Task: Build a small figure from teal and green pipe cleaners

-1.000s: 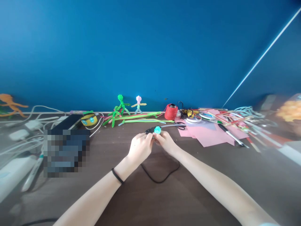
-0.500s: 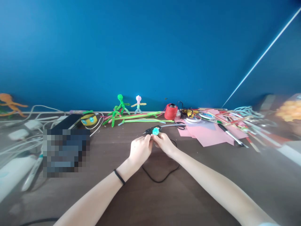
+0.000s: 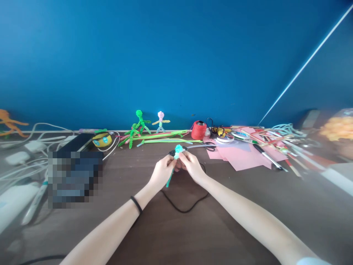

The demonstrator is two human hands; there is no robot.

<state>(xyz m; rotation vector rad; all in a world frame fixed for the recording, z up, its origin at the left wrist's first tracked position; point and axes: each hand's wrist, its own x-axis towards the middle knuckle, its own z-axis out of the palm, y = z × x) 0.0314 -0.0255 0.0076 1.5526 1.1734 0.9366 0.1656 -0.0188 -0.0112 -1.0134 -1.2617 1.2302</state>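
My left hand (image 3: 161, 173) and my right hand (image 3: 193, 167) meet over the middle of the brown table (image 3: 176, 228), both pinching a turquoise pipe cleaner (image 3: 178, 150). Its top is wound into a small coil above my fingertips, and a straight tail hangs down past my left hand. A black glue gun (image 3: 176, 152) lies on the table just behind the coil, mostly hidden by my hands. Its black cord (image 3: 184, 209) loops on the table below my wrists.
Green and pink pipe-cleaner figures (image 3: 140, 123) stand by the blue wall, with loose pipe cleaners (image 3: 165, 138) lying before them. A red thread spool (image 3: 199, 130), scissors (image 3: 204, 146), pink paper (image 3: 239, 156) and a pen (image 3: 266, 156) lie right. Cables and a blurred patch (image 3: 74, 180) sit left.
The coiled end has risen a little and shifted left above my fingers. The straight turquoise tail now shows hanging below my left hand. Both hands stay together.
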